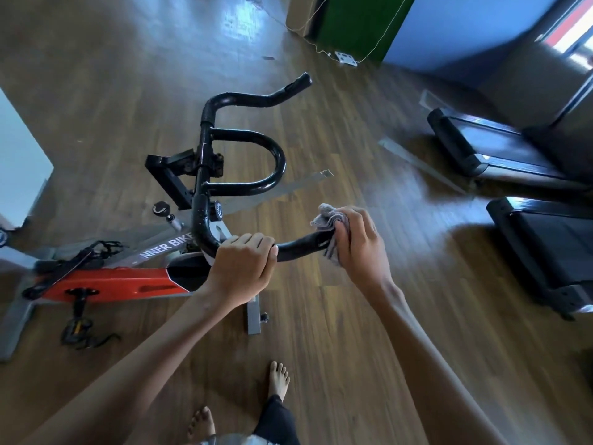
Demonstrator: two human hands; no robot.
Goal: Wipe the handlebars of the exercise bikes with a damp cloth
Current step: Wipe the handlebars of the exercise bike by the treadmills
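Observation:
The black handlebars (244, 187) of a red and grey exercise bike (109, 284) fill the middle of the head view. My left hand (244, 268) grips the near bar just past its bend. My right hand (356, 242) holds a grey cloth (329, 220) wrapped round the near bar's end, fingers curled over cloth and bar together. The far bar end (298, 83) points up and right, untouched.
Two black treadmills (481, 146) (545, 252) stand on the right. A white power strip (346, 58) with its cord lies on the wooden floor at the back. The bike's pedals (77, 329) and grey base lie lower left. My bare feet (279, 380) are below.

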